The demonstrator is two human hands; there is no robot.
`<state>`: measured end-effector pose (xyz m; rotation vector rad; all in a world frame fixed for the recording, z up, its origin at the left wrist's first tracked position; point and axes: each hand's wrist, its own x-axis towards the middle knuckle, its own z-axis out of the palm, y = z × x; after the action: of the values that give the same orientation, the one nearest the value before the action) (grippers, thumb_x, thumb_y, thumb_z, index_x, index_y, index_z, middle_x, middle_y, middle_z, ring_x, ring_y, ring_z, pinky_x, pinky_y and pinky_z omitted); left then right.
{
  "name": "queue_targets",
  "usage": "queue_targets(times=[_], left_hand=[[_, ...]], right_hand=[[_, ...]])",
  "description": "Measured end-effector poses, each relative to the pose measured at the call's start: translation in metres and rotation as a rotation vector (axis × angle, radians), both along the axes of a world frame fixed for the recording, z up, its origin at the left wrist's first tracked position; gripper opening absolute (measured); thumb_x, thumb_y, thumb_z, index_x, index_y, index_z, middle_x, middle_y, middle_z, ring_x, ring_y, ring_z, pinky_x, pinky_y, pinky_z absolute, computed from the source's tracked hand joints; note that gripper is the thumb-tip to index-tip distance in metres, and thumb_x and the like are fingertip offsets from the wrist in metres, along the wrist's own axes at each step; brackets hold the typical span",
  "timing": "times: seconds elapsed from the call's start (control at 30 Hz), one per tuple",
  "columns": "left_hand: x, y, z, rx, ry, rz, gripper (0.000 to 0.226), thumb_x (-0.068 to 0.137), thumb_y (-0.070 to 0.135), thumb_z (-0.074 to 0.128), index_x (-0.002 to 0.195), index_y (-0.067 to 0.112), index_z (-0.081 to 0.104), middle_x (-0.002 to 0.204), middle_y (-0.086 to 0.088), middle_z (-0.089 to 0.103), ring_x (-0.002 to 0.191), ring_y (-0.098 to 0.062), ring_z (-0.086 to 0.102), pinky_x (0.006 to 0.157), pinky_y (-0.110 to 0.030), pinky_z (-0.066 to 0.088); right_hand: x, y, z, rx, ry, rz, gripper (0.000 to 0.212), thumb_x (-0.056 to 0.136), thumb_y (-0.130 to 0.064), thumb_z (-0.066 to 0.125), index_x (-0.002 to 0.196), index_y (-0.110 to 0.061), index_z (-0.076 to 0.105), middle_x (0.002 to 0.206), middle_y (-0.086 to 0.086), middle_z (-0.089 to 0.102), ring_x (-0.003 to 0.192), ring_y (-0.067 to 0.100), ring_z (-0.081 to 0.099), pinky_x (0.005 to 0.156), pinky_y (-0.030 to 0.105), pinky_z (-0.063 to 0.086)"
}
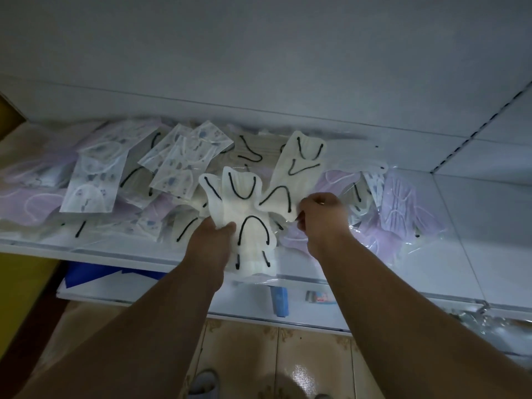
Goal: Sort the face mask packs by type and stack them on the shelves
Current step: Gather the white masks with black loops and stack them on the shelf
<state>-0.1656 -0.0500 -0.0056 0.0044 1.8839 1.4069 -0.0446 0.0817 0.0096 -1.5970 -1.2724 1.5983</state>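
The left hand (214, 234) grips fanned cream mask packs (244, 203). The right hand (321, 217) pinches one pack's edge above the shelf (460, 226).

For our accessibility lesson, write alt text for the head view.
Two bare hands hold cream mask packs with black ear loops over a white shelf: the left hand grips several, the right hand pinches another. Patterned packs and lilac packs lie scattered around.

Dim, bluish light — forearms fall in shadow; glare glints off the floor tiles (299, 367); wide-angle bending at edges, slight softness.
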Motion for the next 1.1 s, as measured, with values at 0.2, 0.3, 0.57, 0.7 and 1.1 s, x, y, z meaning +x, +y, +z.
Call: queue_targets(times=[0.2,0.3,0.57,0.7,1.1], left_hand=[[0.008,-0.004,-0.004,-0.014,0.038,-0.052,0.047,0.076,0.027,0.078,0.12,0.017,0.064,0.115,-0.008,0.069,0.104,-0.031,0.065,0.092,-0.051,0.055],[0.003,-0.011,-0.008,-0.076,0.056,-0.026,0.043,0.088,0.016,0.073,0.128,0.015,0.057,0.122,-0.008,0.063,0.112,-0.033,0.06,0.099,-0.054,0.052],[-0.009,-0.027,-0.019,-0.05,0.069,-0.021,0.04,0.088,0.016,0.071,0.126,0.021,0.061,0.117,-0.003,0.067,0.106,-0.029,0.064,0.093,-0.051,0.056],[-0.011,-0.031,-0.014,-0.037,0.035,-0.011,0.041,0.09,0.015,0.071,0.129,0.019,0.059,0.119,-0.004,0.064,0.109,-0.031,0.061,0.097,-0.053,0.053],[-0.019,-0.032,0.012,-0.084,0.061,-0.183,0.021,0.089,0.017,0.072,0.107,0.018,0.06,0.11,-0.008,0.068,0.101,-0.03,0.065,0.095,-0.049,0.054]], right_hand=[[-0.003,-0.025,-0.01,0.207,-0.382,0.497,0.007,0.09,-0.018,0.062,0.092,-0.013,0.066,0.086,0.009,0.071,0.069,0.017,0.064,0.069,0.033,0.056],[-0.013,-0.001,-0.013,0.309,-0.474,0.332,0.025,0.094,-0.022,0.055,0.117,-0.021,0.064,0.12,0.008,0.053,0.074,0.017,0.063,0.079,0.034,0.056],[-0.029,0.029,-0.011,0.311,-0.799,0.511,0.028,0.095,-0.016,0.05,0.118,-0.012,0.065,0.12,0.011,0.062,0.116,0.03,0.057,0.082,0.032,0.042],[-0.015,0.012,-0.003,0.42,-0.529,0.257,0.015,0.089,-0.013,0.055,0.075,-0.016,0.061,0.064,-0.004,0.052,0.062,0.018,0.053,0.054,0.022,0.033],[0.002,-0.015,0.027,-0.006,-0.249,-0.068,0.023,0.096,-0.021,0.059,0.117,-0.014,0.066,0.117,0.002,0.064,0.121,0.022,0.056,0.098,0.031,0.048]])
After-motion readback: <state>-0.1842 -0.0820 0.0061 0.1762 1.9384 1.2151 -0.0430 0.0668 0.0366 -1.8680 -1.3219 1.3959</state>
